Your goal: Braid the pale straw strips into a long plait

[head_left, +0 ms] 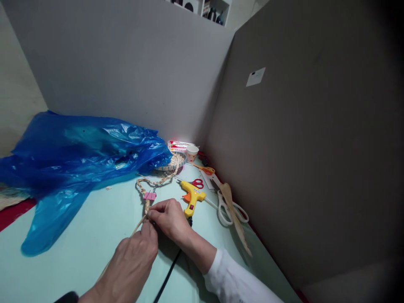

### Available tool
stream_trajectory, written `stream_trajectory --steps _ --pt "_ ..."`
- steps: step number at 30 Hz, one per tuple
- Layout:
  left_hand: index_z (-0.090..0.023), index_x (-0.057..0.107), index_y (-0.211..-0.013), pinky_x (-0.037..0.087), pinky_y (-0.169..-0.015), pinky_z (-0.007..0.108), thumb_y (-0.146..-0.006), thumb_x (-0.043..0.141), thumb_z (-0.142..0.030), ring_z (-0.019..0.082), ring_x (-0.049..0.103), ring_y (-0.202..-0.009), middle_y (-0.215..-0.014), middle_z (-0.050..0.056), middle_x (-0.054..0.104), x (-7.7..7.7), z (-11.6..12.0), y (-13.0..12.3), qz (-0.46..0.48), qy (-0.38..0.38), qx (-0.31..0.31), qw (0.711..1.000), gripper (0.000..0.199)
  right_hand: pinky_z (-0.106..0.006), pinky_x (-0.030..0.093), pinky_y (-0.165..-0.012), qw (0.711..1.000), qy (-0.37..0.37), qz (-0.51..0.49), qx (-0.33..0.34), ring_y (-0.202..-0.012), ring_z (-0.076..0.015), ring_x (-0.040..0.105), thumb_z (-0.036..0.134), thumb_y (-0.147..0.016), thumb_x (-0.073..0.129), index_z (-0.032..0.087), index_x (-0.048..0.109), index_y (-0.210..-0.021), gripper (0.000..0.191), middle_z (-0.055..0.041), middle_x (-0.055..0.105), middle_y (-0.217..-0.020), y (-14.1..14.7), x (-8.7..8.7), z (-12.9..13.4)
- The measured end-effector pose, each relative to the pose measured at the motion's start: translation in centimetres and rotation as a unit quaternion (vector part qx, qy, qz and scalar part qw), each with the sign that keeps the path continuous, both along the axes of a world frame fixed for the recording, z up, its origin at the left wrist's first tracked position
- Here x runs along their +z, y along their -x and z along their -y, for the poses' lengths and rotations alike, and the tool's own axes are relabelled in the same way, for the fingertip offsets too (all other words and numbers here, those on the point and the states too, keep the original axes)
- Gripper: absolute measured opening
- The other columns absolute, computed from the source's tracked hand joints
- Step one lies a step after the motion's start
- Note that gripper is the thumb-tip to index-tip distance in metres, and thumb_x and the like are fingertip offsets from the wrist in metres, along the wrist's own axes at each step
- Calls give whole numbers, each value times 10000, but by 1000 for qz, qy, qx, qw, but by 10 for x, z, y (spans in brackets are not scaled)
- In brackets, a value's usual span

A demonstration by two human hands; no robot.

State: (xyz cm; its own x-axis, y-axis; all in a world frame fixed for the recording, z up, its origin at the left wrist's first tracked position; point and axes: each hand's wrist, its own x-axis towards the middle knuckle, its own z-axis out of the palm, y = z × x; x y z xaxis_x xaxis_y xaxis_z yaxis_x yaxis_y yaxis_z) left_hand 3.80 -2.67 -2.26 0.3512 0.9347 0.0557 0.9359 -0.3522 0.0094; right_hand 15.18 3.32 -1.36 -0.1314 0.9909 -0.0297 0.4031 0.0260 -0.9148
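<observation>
While left hand [135, 250] and right hand [172, 219] clamp their grip on the braid [147, 206], a glue gun [194, 195] lies close right; bare worktop [97, 227] spreads left, below the blue bag [91, 147].

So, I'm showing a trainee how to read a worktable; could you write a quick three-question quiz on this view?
1. Which lies right beside the glue gun: A) blue bag, B) paper cup, C) red-handled scissors?
2. True or false: the left hand and right hand are both at the braid.
3. Fill in: the clip on the braid is ____.

Key: 1 C; 2 true; 3 pink.
</observation>
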Motion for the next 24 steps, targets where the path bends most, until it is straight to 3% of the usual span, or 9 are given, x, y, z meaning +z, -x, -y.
stream_trajectory --steps 3,6,8,11,13,15,18,21,24 --pt "-89 681 -1213 572 -723 432 -911 287 11 327 753 -917 -1088 201 754 10 -1 4 4 32 -14 999 506 -220 373 -613 1000 8 -8 -7 -644 -138 553 85 -723 618 141 758 -637 173 20 574 -554 0 -2 -1" --pt "-196 720 -932 518 -728 432 -968 429 -345 330 713 -867 -912 110 718 22 -13 21 119 1 20 993 330 -218 372 -583 999 21 -30 -3 -589 -126 518 122 -756 609 147 775 -668 189 17 596 -558 -2 -3 -1" --pt "-219 664 -790 469 -731 425 -934 431 -426 310 671 -831 -856 88 672 25 -27 33 216 -14 68 974 344 -214 350 -545 999 30 -44 0 -531 -109 456 163 -791 603 145 779 -681 209 21 569 -530 -3 -4 -1" --pt "-209 612 -877 460 -759 390 -767 607 -488 260 635 -799 -845 68 658 19 -44 42 441 95 94 887 300 -215 292 -487 997 45 -58 2 -465 -91 346 209 -839 589 126 785 -720 244 39 476 -472 -5 -5 1" --pt "-206 582 -903 452 -597 320 -685 653 -542 187 582 -602 -710 13 624 11 -50 39 545 236 97 799 407 -216 281 -477 997 51 -60 3 -454 -85 321 215 -857 583 114 790 -773 245 50 449 -475 -5 -7 2" --pt "-215 547 -871 291 -414 230 -661 640 -587 90 373 -405 -577 -68 509 4 -53 34 575 313 106 748 437 -216 295 -486 998 49 -50 1 -460 -86 342 209 -866 583 109 790 -812 236 51 457 -493 -6 -8 1" --pt "-229 505 -801 86 -376 183 -655 655 -606 32 128 -391 -515 -139 347 0 -54 28 588 336 129 724 430 -222 330 -530 999 31 -15 3 -501 -100 426 189 -870 586 123 790 -809 224 38 509 -520 -8 -4 1" --pt "-234 511 -767 65 -367 180 -614 691 -614 38 86 -400 -470 -170 241 1 -55 26 601 329 142 714 447 -242 346 -599 999 -6 29 14 -600 -132 523 154 -854 602 146 790 -790 200 4 606 -581 -10 7 6" --pt "-221 558 -726 93 -373 190 -596 711 -572 51 127 -390 -442 -163 220 1 -55 25 608 291 150 723 405 -281 346 -639 983 -71 166 30 -699 -184 611 155 -879 568 155 784 -841 219 -66 720 -723 -9 20 15"
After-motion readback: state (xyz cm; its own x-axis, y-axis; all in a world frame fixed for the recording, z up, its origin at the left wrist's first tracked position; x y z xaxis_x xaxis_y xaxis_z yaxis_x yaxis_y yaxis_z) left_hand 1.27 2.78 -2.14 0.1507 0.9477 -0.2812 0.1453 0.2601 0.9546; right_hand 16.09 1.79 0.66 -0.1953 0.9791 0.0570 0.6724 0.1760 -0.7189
